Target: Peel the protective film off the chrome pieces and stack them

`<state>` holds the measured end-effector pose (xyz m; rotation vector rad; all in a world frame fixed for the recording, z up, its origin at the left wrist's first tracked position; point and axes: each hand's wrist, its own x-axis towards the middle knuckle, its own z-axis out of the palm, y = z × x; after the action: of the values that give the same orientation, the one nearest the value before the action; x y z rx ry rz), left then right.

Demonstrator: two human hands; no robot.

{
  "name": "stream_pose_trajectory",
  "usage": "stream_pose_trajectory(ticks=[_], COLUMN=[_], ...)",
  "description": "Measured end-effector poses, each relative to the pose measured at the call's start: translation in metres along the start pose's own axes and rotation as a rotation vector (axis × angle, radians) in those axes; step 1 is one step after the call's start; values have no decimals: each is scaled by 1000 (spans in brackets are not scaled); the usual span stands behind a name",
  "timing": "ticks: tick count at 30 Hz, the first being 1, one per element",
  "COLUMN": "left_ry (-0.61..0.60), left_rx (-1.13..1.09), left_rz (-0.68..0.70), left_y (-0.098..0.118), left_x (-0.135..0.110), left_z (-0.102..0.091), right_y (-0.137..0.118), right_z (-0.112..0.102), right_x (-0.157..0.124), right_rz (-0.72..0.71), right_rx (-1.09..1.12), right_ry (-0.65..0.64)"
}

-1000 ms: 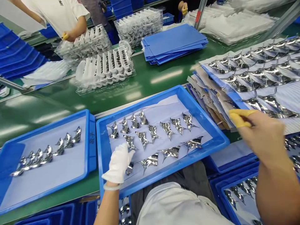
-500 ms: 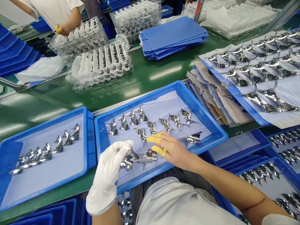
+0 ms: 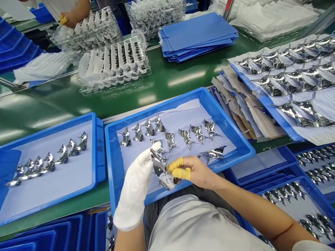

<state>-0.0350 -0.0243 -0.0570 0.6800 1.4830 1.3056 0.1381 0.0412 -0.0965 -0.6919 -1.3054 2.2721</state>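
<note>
My left hand (image 3: 136, 183), in a white glove, grips a curved, pointed chrome part (image 3: 158, 164) by its upper left side. The part is tilted up above the middle blue tray (image 3: 113, 167). My right hand (image 3: 192, 170) wears yellow finger cots on its thumb and fingers; these are closed at the part's lower right side, where the exact contact is partly hidden. Beneath and beyond my hands, several similar chrome parts (image 3: 185, 137) lie in rows on the tray's white liner. Some of them are covered by the held part and my hands.
A second blue tray (image 3: 94, 150) with a row of chrome parts stands at the left. Behind are clear plastic packs (image 3: 115, 66) and stacked blue sheets (image 3: 196, 35). Larger chrome pieces (image 3: 290, 82) lie on a stack at the right. A co-worker's hand (image 3: 69, 19) is at the far left.
My left hand has raised and turned the chrome part more upright. My right hand has moved down from over the tray, its fingers closing onto the part. The view has shifted slightly.
</note>
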Motion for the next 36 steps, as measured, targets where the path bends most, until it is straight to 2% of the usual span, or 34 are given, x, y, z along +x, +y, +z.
stream_pose_trajectory(ticks=[2, 6, 10, 12, 15, 20, 22, 24, 27, 29, 33, 36], left_ry=[-34, -47, 38, 119, 215, 214, 207, 170, 63, 26, 63, 76], left_rx=[-10, -104, -106, -83, -74, 51, 82, 103, 73, 39, 53, 136], left_rz=[4, 50, 52, 68, 85, 49, 67, 94, 65, 40, 127, 196], left_y=[-4, -14, -17, -17, -14, -3, -1, -1, -7, -12, -21, -22], left_x=[-3, -4, -4, -4, -4, -4, -5, -6, -8, -11, -17, -20], left_z=[-3, -8, -4, 0, 5, 7, 7, 6, 4, 1, -5, -7], right_y=[-3, -7, -5, -3, -1, -1, -1, -2, -3, -3, 1, 2], right_z=[1, 4, 5, 6, 5, 4, 5, 6, 5, 4, -2, -4], right_x=[-1, -4, -5, -5, -4, -3, -3, -2, -2, -3, -4, -4], right_rz=[-104, -414, -570, -578, -499, -117, -38, -24, -63, -145, -441, -580], right_rx=[-111, -386, -609, -643, -511, -90, 47, 116, 95, -29, -447, -544], right_ry=[-12, -56, -25, -13, -14, -6, 15, 28, 28, 23, 46, 55])
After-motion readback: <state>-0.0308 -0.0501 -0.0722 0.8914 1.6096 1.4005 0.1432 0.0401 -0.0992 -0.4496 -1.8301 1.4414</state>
